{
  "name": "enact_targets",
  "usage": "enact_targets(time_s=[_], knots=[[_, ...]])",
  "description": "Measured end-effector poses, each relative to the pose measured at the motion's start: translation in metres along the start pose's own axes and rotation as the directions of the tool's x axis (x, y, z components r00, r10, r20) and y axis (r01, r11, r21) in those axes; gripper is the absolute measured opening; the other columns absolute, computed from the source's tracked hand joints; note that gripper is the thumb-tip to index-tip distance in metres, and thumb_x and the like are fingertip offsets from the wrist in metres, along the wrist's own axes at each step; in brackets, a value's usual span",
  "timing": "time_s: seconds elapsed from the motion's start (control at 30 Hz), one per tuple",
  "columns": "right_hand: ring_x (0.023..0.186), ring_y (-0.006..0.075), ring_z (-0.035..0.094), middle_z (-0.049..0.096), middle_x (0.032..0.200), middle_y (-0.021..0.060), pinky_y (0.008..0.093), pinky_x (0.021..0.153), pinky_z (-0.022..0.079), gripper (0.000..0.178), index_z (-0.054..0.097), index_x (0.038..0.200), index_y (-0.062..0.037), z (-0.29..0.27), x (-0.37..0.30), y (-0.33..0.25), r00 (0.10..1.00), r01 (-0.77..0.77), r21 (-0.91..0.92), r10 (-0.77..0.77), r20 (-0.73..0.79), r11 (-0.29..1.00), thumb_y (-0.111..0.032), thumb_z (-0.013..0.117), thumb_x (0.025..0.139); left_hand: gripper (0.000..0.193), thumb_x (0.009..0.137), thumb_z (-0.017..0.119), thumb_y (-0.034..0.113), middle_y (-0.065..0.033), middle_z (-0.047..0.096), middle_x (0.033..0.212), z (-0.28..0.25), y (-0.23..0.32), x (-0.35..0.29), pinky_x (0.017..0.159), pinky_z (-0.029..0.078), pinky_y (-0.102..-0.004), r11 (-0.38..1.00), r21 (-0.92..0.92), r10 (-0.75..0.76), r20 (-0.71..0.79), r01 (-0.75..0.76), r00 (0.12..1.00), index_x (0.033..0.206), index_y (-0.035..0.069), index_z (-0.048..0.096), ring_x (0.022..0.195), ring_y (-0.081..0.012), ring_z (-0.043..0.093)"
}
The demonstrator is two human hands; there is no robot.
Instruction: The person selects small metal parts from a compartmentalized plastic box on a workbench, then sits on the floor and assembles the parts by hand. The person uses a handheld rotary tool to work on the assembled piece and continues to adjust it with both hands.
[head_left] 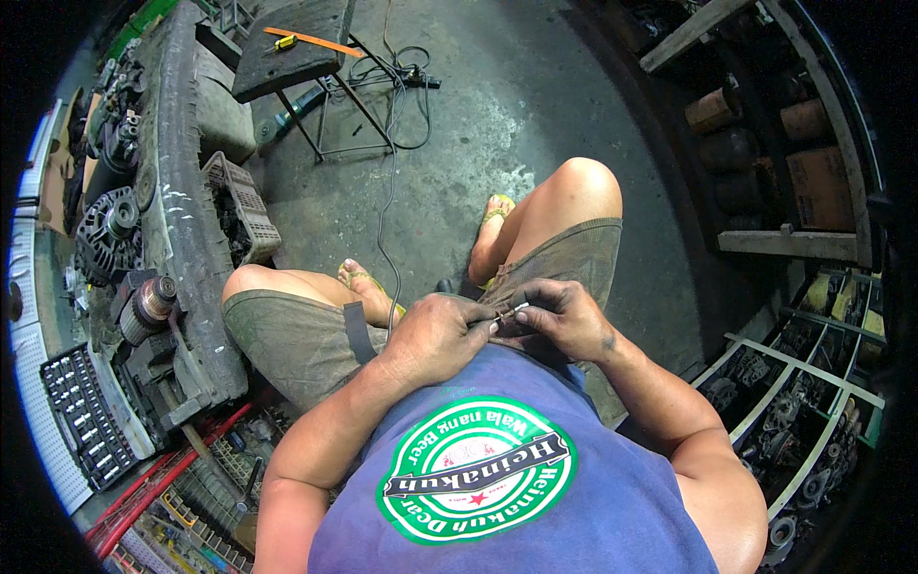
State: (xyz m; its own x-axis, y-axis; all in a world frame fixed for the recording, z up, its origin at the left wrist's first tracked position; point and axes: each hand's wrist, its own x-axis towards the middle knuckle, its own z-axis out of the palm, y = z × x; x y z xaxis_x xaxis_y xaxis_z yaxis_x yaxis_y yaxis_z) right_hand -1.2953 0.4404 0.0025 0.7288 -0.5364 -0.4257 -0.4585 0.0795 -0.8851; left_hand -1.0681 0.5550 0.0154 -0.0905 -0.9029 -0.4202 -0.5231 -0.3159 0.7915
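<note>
Over my lap, in front of the blue shirt, both hands work close together on something small. My left hand (435,330), its fingers dark with grime, pinches a small metal piece (500,317) between thumb and forefinger. From the other side my right hand (569,318) closes thumb and fingertips on a thin, pale-tipped bit (521,306) that meets or nearly meets that piece. Both items are too small to name, and the fingers cover much of them. Brown-green shorts (583,253) lie just beneath the hands.
On the left, a worn workbench (182,220) bears an alternator (110,225), an armature (153,298) and a socket set (89,416). Ahead, a stool (296,57) carries a yellow screwdriver (286,43). Cable (394,191) crosses the floor. Parts racks (803,383) stand at right.
</note>
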Motion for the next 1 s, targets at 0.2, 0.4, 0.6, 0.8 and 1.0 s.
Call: enact_targets(time_s=[0.2, 0.4, 0.6, 0.8, 1.0], knots=[[0.100, 0.0161, 0.073, 0.079, 0.107, 0.0101, 0.0358, 0.092, 0.060, 0.020, 0.075, 0.120, 0.0044, 0.000, 0.002, 0.004, 1.000, 0.006, -0.005, -0.006, -0.001, 1.000, -0.003, 0.074, 0.102, 0.029, 0.101, 0.072, 0.025, -0.0209, 0.081, 0.107, -0.001, -0.001, 0.001, 0.094, 0.061, -0.0497, 1.000, -0.009, -0.014, 0.021, 0.014, 1.000, 0.124, 0.012, 0.084, 0.103, -0.0397, 0.078], [0.099, 0.0167, 0.073, 0.079, 0.107, 0.0111, 0.0362, 0.091, 0.060, 0.018, 0.076, 0.118, 0.0047, 0.001, 0.002, 0.003, 1.000, 0.021, -0.001, -0.021, -0.003, 1.000, -0.002, 0.074, 0.101, 0.029, 0.101, 0.072, 0.026, -0.0203, 0.081, 0.108, -0.001, -0.001, 0.002, 0.095, 0.061, -0.0496, 1.000, -0.001, -0.019, 0.027, 0.019, 0.999, 0.124, 0.013, 0.083, 0.103, -0.0398, 0.078], [0.109, 0.0281, 0.078, 0.081, 0.116, 0.0179, 0.0414, 0.100, 0.060, 0.023, 0.079, 0.120, 0.0024, -0.002, 0.006, 0.002, 0.999, 0.028, -0.010, -0.028, 0.028, 1.000, -0.006, 0.075, 0.099, 0.028, 0.101, 0.073, 0.026, -0.0201, 0.081, 0.108, -0.002, -0.002, 0.001, 0.094, 0.061, -0.0497, 1.000, -0.014, -0.009, 0.021, 0.009, 1.000, 0.123, 0.012, 0.084, 0.104, -0.0396, 0.078], [0.107, 0.0314, 0.079, 0.081, 0.113, 0.0169, 0.0420, 0.098, 0.061, 0.021, 0.079, 0.117, 0.0009, -0.004, 0.009, 0.003, 0.979, 0.202, -0.018, -0.201, 0.035, 0.979, -0.002, 0.078, 0.096, 0.026, 0.100, 0.075, 0.019, -0.0225, 0.081, 0.105, -0.002, -0.005, 0.000, 0.087, 0.062, -0.0438, 0.998, -0.022, 0.054, -0.013, -0.054, 0.998, 0.120, 0.004, 0.082, 0.098, -0.0367, 0.081], [0.103, 0.0368, 0.079, 0.081, 0.109, 0.0179, 0.0438, 0.094, 0.062, 0.014, 0.079, 0.111, 0.0007, -0.007, 0.010, -0.002, 0.964, 0.266, -0.192, -0.261, 0.053, 0.945, -0.008, 0.077, 0.100, 0.026, 0.100, 0.075, 0.019, -0.0232, 0.081, 0.105, -0.003, -0.005, -0.001, 0.087, 0.062, -0.0440, 0.996, -0.036, 0.079, -0.045, -0.080, 0.996, 0.120, 0.003, 0.082, 0.098, -0.0376, 0.081]])
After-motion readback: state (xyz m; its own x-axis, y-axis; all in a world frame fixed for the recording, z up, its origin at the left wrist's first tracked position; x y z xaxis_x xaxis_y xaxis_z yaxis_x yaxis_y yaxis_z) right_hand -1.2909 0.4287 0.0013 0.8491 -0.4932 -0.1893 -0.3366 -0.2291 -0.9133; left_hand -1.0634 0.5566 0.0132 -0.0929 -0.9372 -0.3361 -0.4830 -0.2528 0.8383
